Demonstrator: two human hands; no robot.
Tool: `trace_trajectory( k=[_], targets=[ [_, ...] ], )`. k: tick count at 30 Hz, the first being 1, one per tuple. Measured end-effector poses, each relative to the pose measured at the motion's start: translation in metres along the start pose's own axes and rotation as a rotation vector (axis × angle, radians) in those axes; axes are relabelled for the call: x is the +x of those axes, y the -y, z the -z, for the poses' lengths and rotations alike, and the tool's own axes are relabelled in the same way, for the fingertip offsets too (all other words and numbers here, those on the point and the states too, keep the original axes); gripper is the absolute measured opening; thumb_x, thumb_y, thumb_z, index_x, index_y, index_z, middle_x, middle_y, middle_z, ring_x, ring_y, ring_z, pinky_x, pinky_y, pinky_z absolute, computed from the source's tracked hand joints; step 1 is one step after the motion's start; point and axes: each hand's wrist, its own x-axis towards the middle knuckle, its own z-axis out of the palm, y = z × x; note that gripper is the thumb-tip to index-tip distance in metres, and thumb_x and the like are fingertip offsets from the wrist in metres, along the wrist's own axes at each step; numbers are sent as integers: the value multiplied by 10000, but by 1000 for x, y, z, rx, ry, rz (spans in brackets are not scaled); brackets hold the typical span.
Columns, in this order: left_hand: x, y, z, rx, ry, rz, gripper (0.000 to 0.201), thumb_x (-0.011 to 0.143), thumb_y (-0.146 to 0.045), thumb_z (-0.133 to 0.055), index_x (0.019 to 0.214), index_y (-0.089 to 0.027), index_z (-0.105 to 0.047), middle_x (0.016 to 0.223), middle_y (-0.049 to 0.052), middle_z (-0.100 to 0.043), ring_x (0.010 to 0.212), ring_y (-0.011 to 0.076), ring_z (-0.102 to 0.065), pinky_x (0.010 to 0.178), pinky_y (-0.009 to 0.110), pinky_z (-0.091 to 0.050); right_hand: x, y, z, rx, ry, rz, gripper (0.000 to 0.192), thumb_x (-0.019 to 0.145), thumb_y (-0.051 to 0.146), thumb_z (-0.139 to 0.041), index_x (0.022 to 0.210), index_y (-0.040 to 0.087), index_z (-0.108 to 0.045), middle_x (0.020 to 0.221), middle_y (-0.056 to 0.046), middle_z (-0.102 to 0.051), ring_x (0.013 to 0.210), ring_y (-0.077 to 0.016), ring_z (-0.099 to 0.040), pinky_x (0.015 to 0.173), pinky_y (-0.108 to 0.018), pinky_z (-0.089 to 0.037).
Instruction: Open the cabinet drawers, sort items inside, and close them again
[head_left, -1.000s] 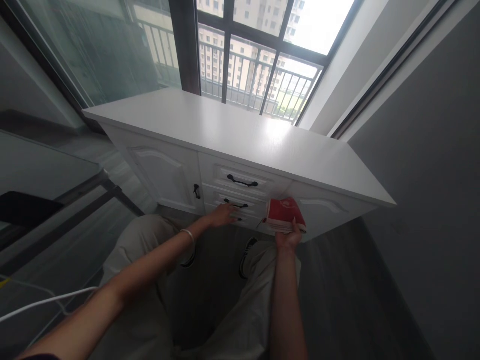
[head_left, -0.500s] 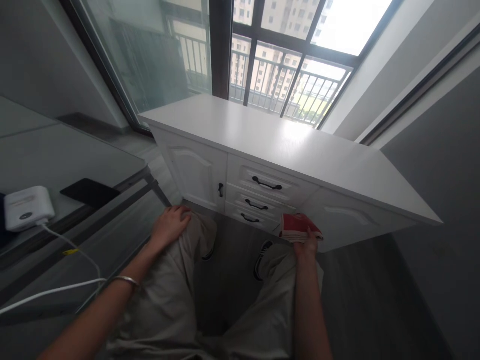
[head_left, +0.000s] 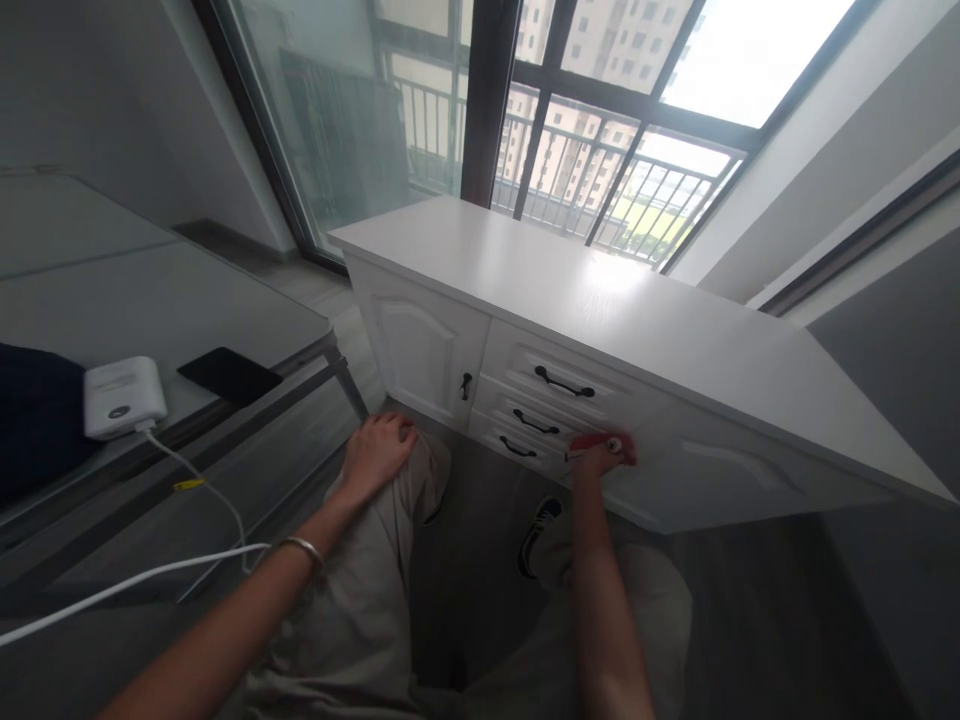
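My right hand point(head_left: 595, 460) is closed on a folded red cloth point(head_left: 627, 452), held against or just in front of the right part of the white cabinet point(head_left: 652, 485), near the drawers. A small round pale-and-dark spot shows on the cloth; I cannot make out what it is. Part of the cloth is hidden behind the hand. My left hand point(head_left: 381, 452) lies flat over my left knee with its fingers stretched out, holding nothing. Black handles mark the cabinet's three stacked drawers point(head_left: 532, 405) and its left door point(head_left: 431, 345).
To the left, a grey table point(head_left: 187, 285) carries a white charger point(head_left: 124, 398), a black phone point(head_left: 229, 376) and dark blue fabric point(head_left: 37, 420). A white cable point(head_left: 135, 585) hangs beside my left forearm. Behind the cabinet stand tall dark-framed windows point(head_left: 480, 110).
My right hand has turned over and moved forward with the red cloth, which now covers less of the view. My left hand still rests on the knee. The whole view has shifted slightly.
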Motion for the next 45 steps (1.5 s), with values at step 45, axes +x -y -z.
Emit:
trace_trajectory(
  k=[45],
  targets=[
    [4,-6,3,13,13,-13,400,1075,-346,-489,1150,-229,-864,1295,147,-842,1272,407,-728,1036,530,-599,27,-27,24,-1541,815,1001,380,1024,90,-524,1265,105,-818,1244,-253,-796,1246,-373,-696,1078,-467,-509]
  ],
)
